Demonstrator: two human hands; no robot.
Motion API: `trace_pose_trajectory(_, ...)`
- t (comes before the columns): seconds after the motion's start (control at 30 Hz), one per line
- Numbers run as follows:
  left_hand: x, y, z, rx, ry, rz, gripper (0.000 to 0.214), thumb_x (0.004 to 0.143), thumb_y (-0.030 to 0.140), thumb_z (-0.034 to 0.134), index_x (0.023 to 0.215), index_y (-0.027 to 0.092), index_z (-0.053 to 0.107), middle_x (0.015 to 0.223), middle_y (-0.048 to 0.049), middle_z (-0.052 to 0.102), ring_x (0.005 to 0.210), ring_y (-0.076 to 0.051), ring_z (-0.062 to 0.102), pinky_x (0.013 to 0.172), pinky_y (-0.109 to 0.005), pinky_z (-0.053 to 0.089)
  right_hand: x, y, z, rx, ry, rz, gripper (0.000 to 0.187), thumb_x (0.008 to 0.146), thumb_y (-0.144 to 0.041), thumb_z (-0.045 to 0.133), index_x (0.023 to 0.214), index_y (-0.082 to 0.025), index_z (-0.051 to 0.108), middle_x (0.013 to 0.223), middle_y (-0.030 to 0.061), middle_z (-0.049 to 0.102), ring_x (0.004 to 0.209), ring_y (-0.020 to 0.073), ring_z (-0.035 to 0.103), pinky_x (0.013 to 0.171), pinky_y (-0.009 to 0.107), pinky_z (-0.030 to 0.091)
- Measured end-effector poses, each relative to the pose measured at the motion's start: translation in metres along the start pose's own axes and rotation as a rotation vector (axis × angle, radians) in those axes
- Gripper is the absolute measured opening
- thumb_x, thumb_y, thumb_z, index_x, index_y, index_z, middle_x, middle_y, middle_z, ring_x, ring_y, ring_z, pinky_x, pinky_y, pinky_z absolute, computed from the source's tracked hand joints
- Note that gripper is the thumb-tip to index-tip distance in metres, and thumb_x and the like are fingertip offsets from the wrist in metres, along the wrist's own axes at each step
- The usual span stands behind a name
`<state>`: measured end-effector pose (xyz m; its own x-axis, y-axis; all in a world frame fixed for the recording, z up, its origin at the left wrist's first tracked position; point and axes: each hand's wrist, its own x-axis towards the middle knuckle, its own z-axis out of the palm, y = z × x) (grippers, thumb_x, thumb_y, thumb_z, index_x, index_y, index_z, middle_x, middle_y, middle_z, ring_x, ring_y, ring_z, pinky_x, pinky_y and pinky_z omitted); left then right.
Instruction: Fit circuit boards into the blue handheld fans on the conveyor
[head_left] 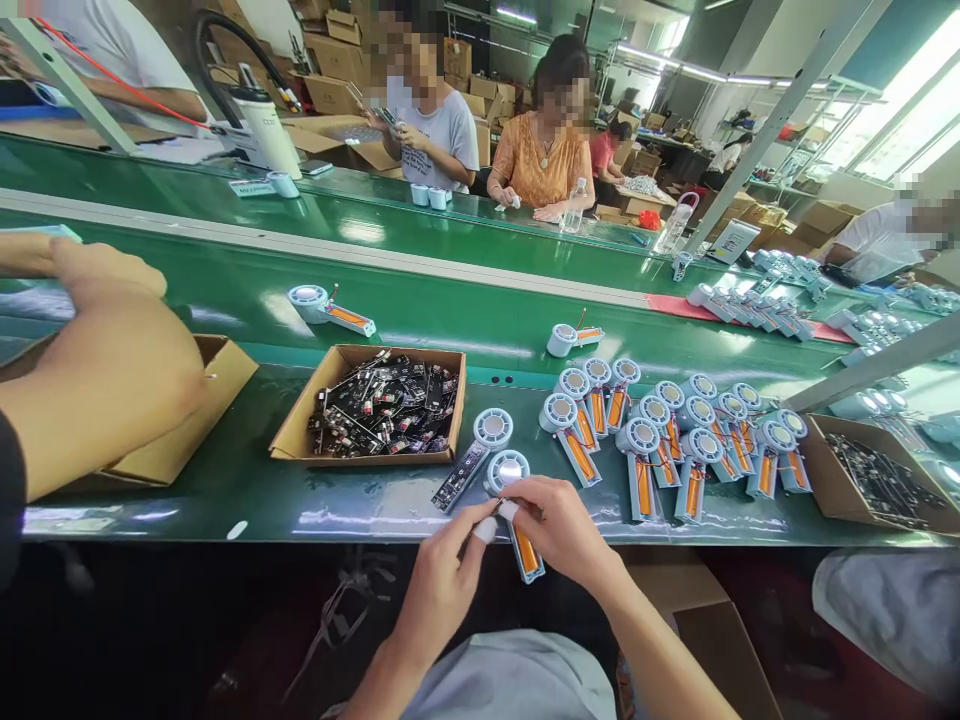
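Note:
A pale blue handheld fan (529, 560) lies at the front edge of the bench, its handle showing an orange battery. Over its neck, my left hand (450, 570) and my right hand (566, 525) meet with thumbs and forefingers pinched together. A small dark piece shows between the fingertips, too small to name. White covers sit on a left finger and the tip near it. Just left lies another fan (493, 430) with a black circuit board (459, 478) along its handle. A carton (367, 461) heaped with black circuit boards stands behind.
Several open fans (641, 437) with orange batteries stand in rows at right, beside a carton of dark parts (877, 480). Two fans (309, 298) (562, 340) lie on the green belt (450, 300). A co-worker's arm (112, 380) reaches over another carton (187, 420) at left.

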<state>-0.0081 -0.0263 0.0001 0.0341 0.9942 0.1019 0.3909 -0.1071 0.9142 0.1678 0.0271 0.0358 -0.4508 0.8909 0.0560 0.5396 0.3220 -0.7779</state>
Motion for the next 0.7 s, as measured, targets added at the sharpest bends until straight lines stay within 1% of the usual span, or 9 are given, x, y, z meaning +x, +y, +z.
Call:
trace_pose_trajectory(0.1, -0.011, 0.013, 0.005, -0.066, -0.091, -0.076, 0.043, 0.1, 0.037, 0.038, 0.13, 0.024, 0.066, 0.129, -0.0089, 0.073, 0.12, -0.026, 0.067, 0.101, -0.038, 0.053, -0.01, 0.001, -0.006, 0.264, -0.032, 0.214, 0.017, 0.093, -0.029, 0.062, 0.102, -0.018, 0.073, 0.076, 0.0007, 0.067, 0.065, 0.0139, 0.056, 0.062, 0.024, 0.044)
trace_pose_trajectory(0.17, -0.015, 0.014, 0.009, -0.125, -0.09, -0.14, 0.042, 0.1, 0.038, 0.038, 0.13, 0.025, 0.065, 0.13, -0.0081, 0.072, 0.125, -0.026, 0.064, 0.105, -0.038, 0.05, -0.016, 0.005, -0.008, 0.433, -0.01, 0.291, 0.022, 0.088, -0.034, 0.067, 0.102, -0.017, 0.07, 0.078, 0.0009, 0.066, 0.069, 0.0146, 0.058, 0.065, 0.025, 0.046)
trace_pose_trajectory(0.23, -0.012, 0.009, 0.017, -0.169, -0.02, -0.199, 0.038, 0.096, 0.041, 0.045, 0.121, 0.021, 0.067, 0.117, -0.0105, 0.076, 0.113, -0.027, 0.07, 0.097, -0.039, 0.055, -0.019, 0.011, -0.005, 0.611, 0.002, 0.32, 0.022, 0.083, -0.035, 0.069, 0.096, -0.017, 0.067, 0.075, 0.0, 0.063, 0.067, 0.0143, 0.057, 0.065, 0.026, 0.047)
trace_pose_trajectory(0.3, -0.003, 0.002, 0.025, -0.19, 0.009, -0.253, 0.036, 0.089, 0.044, 0.057, 0.112, 0.018, 0.066, 0.101, -0.0112, 0.079, 0.089, -0.027, 0.074, 0.081, -0.039, 0.059, -0.019, 0.015, 0.0, 0.788, -0.003, 0.334, 0.019, 0.08, -0.035, 0.068, 0.088, -0.018, 0.062, 0.068, -0.0028, 0.058, 0.058, 0.0122, 0.053, 0.059, 0.025, 0.045)
trace_pose_trajectory(0.37, 0.007, -0.003, 0.03, -0.21, -0.07, -0.298, 0.038, 0.082, 0.045, 0.066, 0.108, 0.017, 0.066, 0.095, -0.0104, 0.078, 0.073, -0.025, 0.072, 0.069, -0.037, 0.058, -0.018, 0.016, 0.004, 0.901, -0.012, 0.336, 0.018, 0.08, -0.036, 0.065, 0.082, -0.019, 0.058, 0.064, -0.0049, 0.053, 0.052, 0.0096, 0.047, 0.053, 0.022, 0.04)
trace_pose_trajectory(0.43, 0.014, -0.004, 0.031, -0.29, -0.2, -0.319, 0.035, 0.08, 0.041, 0.07, 0.106, 0.018, 0.067, 0.098, -0.0109, 0.078, 0.072, -0.024, 0.072, 0.07, -0.037, 0.058, -0.019, 0.014, 0.003, 0.918, -0.026, 0.304, 0.019, 0.082, -0.037, 0.063, 0.079, -0.019, 0.055, 0.064, -0.0056, 0.05, 0.05, 0.0082, 0.042, 0.05, 0.021, 0.036)
trace_pose_trajectory(0.57, 0.018, 0.002, 0.029, -0.577, -0.354, -0.308, 0.033, 0.079, 0.031, 0.072, 0.11, 0.02, 0.065, 0.112, -0.0111, 0.076, 0.101, -0.028, 0.072, 0.093, -0.04, 0.055, -0.026, 0.005, -0.005, 0.687, -0.096, 0.17, 0.013, 0.083, -0.03, 0.064, 0.084, -0.019, 0.058, 0.07, -0.0032, 0.053, 0.059, 0.0106, 0.046, 0.057, 0.023, 0.039)
trace_pose_trajectory(0.63, 0.017, 0.006, 0.031, -0.653, -0.29, -0.295, 0.036, 0.079, 0.029, 0.071, 0.114, 0.021, 0.063, 0.118, -0.0102, 0.074, 0.114, -0.029, 0.067, 0.1, -0.04, 0.051, -0.031, 0.0, -0.009, 0.57, -0.067, 0.12, 0.008, 0.083, -0.025, 0.065, 0.086, -0.019, 0.061, 0.076, -0.0012, 0.057, 0.067, 0.0123, 0.05, 0.065, 0.025, 0.042)
trace_pose_trajectory(0.7, 0.016, 0.009, 0.035, -0.657, -0.15, -0.335, 0.036, 0.079, 0.031, 0.068, 0.114, 0.022, 0.064, 0.123, -0.0089, 0.072, 0.124, -0.03, 0.061, 0.103, -0.039, 0.048, -0.034, -0.002, -0.009, 0.584, 0.001, 0.128, 0.011, 0.083, -0.025, 0.066, 0.091, -0.02, 0.061, 0.084, 0.0002, 0.061, 0.073, 0.0136, 0.054, 0.071, 0.026, 0.045)
